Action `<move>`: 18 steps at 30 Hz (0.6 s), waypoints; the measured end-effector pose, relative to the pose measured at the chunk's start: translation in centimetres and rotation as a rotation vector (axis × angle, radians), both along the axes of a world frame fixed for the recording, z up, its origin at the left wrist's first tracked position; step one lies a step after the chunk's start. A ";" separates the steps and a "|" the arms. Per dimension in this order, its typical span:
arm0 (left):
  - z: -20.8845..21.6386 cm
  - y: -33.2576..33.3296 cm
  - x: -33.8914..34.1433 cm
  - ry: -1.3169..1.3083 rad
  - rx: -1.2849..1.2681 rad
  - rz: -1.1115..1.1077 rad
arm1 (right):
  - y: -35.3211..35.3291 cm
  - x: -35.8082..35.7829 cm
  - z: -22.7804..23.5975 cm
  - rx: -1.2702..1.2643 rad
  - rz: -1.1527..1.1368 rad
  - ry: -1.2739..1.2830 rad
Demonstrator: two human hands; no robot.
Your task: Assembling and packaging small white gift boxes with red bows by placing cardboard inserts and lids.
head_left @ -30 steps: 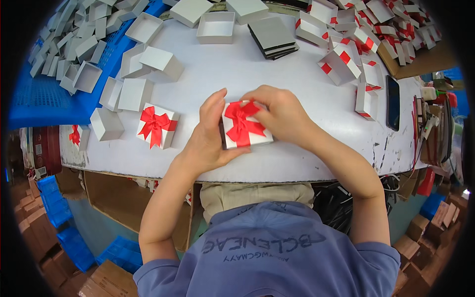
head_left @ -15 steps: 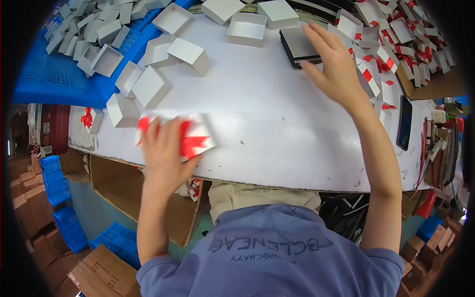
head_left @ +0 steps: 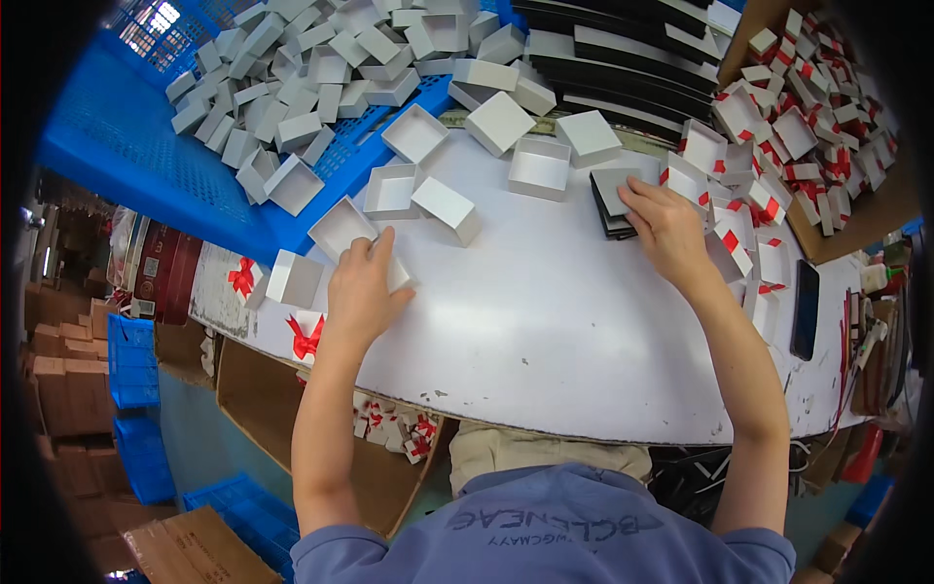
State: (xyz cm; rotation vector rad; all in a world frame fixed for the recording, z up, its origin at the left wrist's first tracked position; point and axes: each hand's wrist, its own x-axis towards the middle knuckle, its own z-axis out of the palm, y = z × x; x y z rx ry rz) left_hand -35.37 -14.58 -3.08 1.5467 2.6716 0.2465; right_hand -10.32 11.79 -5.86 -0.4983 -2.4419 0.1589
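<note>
My left hand (head_left: 362,297) is curled over a small white box (head_left: 399,275), with the thumb by its right side; the hand hides most of that box. Just beyond the fingertips sits an open white box (head_left: 342,228). Another white box (head_left: 295,279) stands to the left. Nearer me, a white box with a red ribbon bow (head_left: 305,334) lies by the table edge, partly behind my wrist. On the right, my right hand (head_left: 665,229) pinches the edge of a grey-topped, thin black square pad (head_left: 609,187), on a short stack of such pads.
Several loose white boxes (head_left: 540,167) lie along the table's far side. A blue crate (head_left: 146,165) heaped with white boxes stands far left. Red-ribboned box parts (head_left: 739,185) pile up at right beside a carton (head_left: 861,219). A phone (head_left: 805,310) lies near the right edge.
My left hand has let go of the red-ribboned box near the front left edge and moved up to a white box. My right hand's fingers have closed on the pad. The view has shifted.
</note>
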 end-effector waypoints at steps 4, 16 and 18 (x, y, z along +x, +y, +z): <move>1.0 0.3 4.4 -0.284 0.392 -0.098 | -3.7 0.7 3.7 0.117 -0.090 0.379; -6.1 1.6 10.6 -0.412 0.352 -0.717 | -9.0 5.3 1.5 -0.117 0.339 0.066; -5.4 0.8 9.6 -0.190 0.333 -0.749 | -4.6 8.1 3.8 -0.043 -0.175 0.101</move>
